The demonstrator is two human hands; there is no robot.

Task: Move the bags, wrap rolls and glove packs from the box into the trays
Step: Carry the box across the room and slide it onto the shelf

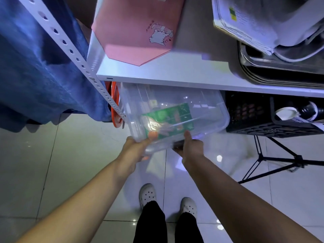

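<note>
While the left hand (135, 146) and right hand (190, 145) each grip the near rim of a clear plastic box (206, 109), it sits tilted under the white shelf (175, 76), a green pack (168, 118) lying inside, beside a black crate (254, 113).

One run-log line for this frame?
left hand: holds bin | right hand: holds bin | green pack: inside | bin: under shelf
</note>
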